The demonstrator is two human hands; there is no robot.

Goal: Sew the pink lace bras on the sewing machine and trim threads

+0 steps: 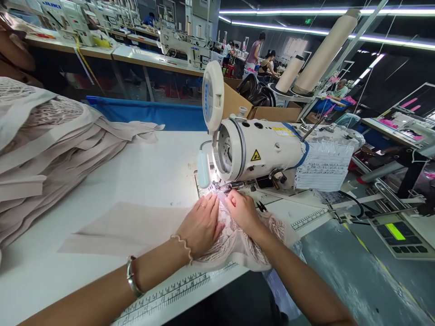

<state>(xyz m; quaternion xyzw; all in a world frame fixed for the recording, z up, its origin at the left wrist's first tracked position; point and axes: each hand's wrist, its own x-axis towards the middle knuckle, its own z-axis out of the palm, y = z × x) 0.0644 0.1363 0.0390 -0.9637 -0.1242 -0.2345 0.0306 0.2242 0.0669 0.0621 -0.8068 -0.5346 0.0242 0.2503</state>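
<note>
A white sewing machine (pixel 261 149) stands on the white table (pixel 152 167), its lamp lighting the needle area. A pale pink lace piece (pixel 234 235) lies under the needle and hangs over the table's front edge. My left hand (pixel 202 224) rests flat on the lace and on a beige fabric panel (pixel 125 228), fingers pointing at the needle. My right hand (pixel 243 210) presses the lace just right of it, fingertips close to the presser foot. The needle itself is hidden by glare.
A tall stack of beige and lace pieces (pixel 44 149) fills the table's left side. Thread cones (pixel 319 54) stand behind the machine, a control panel (pixel 397 233) sits at right. A paper sheet (pixel 322 167) hangs on the machine. Other people work at the back.
</note>
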